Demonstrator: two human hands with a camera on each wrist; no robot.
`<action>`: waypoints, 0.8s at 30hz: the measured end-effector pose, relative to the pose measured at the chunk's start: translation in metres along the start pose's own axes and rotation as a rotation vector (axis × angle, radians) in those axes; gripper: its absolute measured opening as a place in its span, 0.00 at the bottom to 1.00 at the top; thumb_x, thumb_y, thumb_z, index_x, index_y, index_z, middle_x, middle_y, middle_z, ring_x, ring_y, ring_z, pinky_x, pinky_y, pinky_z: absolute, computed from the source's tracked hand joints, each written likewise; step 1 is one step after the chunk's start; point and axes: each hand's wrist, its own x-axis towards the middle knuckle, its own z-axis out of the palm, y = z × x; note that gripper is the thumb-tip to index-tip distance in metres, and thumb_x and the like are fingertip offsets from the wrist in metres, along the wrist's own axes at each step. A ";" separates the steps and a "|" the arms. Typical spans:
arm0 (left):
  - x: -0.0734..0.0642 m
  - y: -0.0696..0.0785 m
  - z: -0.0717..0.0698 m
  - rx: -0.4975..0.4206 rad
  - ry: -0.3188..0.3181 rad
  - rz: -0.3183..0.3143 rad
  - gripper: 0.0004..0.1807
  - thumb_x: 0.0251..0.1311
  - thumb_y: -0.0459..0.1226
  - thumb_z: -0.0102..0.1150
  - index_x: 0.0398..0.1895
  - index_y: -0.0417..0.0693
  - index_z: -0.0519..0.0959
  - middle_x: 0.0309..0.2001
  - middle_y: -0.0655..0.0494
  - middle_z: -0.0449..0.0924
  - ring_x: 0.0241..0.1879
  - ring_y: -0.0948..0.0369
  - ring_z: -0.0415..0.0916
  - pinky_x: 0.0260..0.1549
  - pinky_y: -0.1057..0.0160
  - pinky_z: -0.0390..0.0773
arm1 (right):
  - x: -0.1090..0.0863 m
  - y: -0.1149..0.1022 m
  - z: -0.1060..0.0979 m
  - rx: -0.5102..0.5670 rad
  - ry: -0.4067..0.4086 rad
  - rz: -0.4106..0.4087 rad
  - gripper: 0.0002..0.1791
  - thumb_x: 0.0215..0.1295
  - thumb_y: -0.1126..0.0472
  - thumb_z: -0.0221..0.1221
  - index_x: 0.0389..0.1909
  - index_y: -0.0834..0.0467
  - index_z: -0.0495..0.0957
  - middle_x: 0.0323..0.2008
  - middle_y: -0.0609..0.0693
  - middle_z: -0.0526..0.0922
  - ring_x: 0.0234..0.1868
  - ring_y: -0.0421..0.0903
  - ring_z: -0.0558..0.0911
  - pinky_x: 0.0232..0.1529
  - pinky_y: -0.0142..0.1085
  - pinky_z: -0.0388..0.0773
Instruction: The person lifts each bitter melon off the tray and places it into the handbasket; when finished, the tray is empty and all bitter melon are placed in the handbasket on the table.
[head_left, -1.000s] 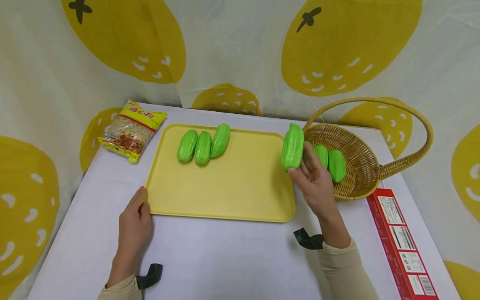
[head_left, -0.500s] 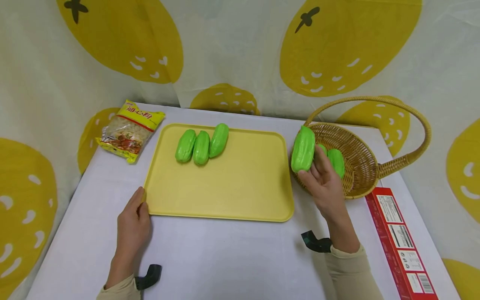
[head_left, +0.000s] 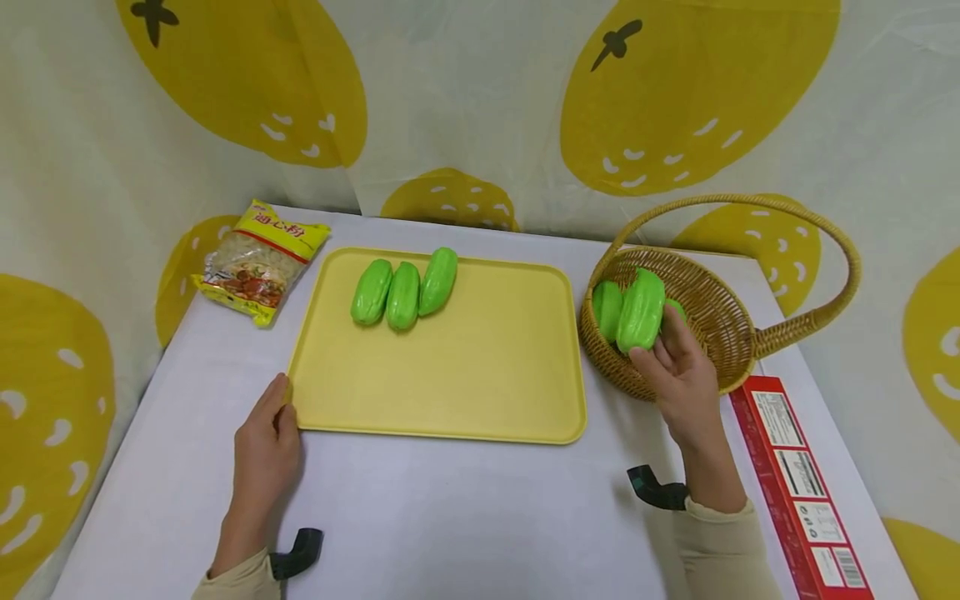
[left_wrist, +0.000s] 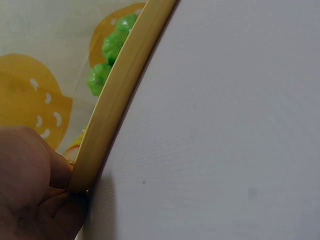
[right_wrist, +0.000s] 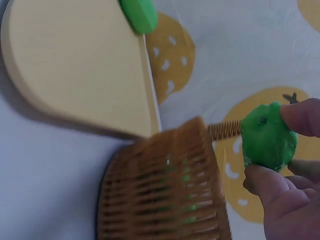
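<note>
My right hand (head_left: 686,387) holds a bright green, ribbed, gourd-like vegetable (head_left: 641,310) over the wicker basket (head_left: 723,310). In the right wrist view, thumb and fingers grip this green gourd (right_wrist: 268,135) above the basket's rim. Two more green gourds lie inside the basket, partly hidden: one at the left (head_left: 607,308), one behind my fingers. My left hand (head_left: 266,446) pinches the near left corner of the yellow tray (head_left: 450,383); the left wrist view shows thumb and fingers at the tray's edge (left_wrist: 107,107). Three similar gourds (head_left: 403,296) lie side by side near the tray's far left.
A yellow food packet (head_left: 262,260) lies left of the tray, at the back of the white-covered table (head_left: 450,517). The basket's tall handle (head_left: 840,300) arches over it at the right. Nearer on the right lies a long red box (head_left: 802,483). A patterned curtain (head_left: 465,100) hangs behind.
My right hand has carried the green gourd rightward, from beside the tray's right edge to over the basket. The left hand and tray keep their places.
</note>
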 end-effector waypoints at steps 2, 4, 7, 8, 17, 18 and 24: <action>0.000 0.000 0.000 -0.003 0.003 0.002 0.28 0.76 0.27 0.43 0.77 0.37 0.59 0.77 0.39 0.62 0.77 0.44 0.60 0.72 0.42 0.66 | 0.001 0.002 -0.008 -0.007 0.017 0.024 0.42 0.70 0.73 0.58 0.81 0.57 0.51 0.82 0.59 0.49 0.82 0.55 0.54 0.63 0.17 0.72; 0.000 0.001 0.000 -0.002 0.003 0.003 0.28 0.75 0.26 0.44 0.77 0.37 0.60 0.77 0.40 0.62 0.77 0.45 0.60 0.72 0.42 0.67 | 0.003 0.005 -0.016 0.002 0.024 0.047 0.42 0.70 0.74 0.57 0.81 0.57 0.51 0.82 0.60 0.49 0.82 0.56 0.54 0.62 0.17 0.72; 0.001 0.001 0.000 -0.008 -0.002 0.006 0.28 0.75 0.26 0.44 0.77 0.36 0.59 0.77 0.38 0.62 0.77 0.44 0.60 0.71 0.42 0.66 | 0.006 0.009 -0.027 0.006 0.020 0.074 0.42 0.71 0.73 0.57 0.81 0.57 0.50 0.82 0.60 0.48 0.82 0.56 0.54 0.62 0.16 0.72; 0.001 0.001 0.000 -0.010 -0.003 0.008 0.28 0.75 0.26 0.44 0.77 0.36 0.59 0.77 0.38 0.61 0.77 0.43 0.60 0.72 0.41 0.66 | 0.006 0.011 -0.031 0.005 0.017 0.083 0.42 0.71 0.73 0.57 0.82 0.58 0.50 0.82 0.60 0.47 0.82 0.56 0.54 0.61 0.16 0.72; -0.001 0.001 -0.001 -0.015 -0.008 -0.001 0.28 0.75 0.26 0.44 0.77 0.36 0.59 0.77 0.38 0.61 0.77 0.43 0.59 0.72 0.41 0.65 | 0.012 0.017 -0.065 -0.032 0.013 0.156 0.43 0.71 0.69 0.60 0.82 0.55 0.50 0.82 0.59 0.48 0.81 0.49 0.57 0.59 0.13 0.73; -0.001 0.001 -0.001 -0.017 -0.008 0.001 0.28 0.75 0.26 0.44 0.77 0.36 0.59 0.77 0.38 0.61 0.77 0.43 0.59 0.72 0.40 0.65 | 0.014 0.017 -0.069 -0.046 0.014 0.153 0.42 0.71 0.69 0.60 0.82 0.54 0.51 0.82 0.59 0.49 0.81 0.48 0.58 0.59 0.13 0.72; -0.001 0.003 -0.003 -0.029 -0.011 -0.007 0.28 0.76 0.27 0.43 0.77 0.36 0.59 0.77 0.38 0.61 0.77 0.43 0.59 0.73 0.41 0.65 | 0.022 0.012 -0.091 -0.188 0.011 0.189 0.43 0.73 0.65 0.59 0.82 0.52 0.49 0.82 0.59 0.48 0.82 0.48 0.56 0.64 0.14 0.69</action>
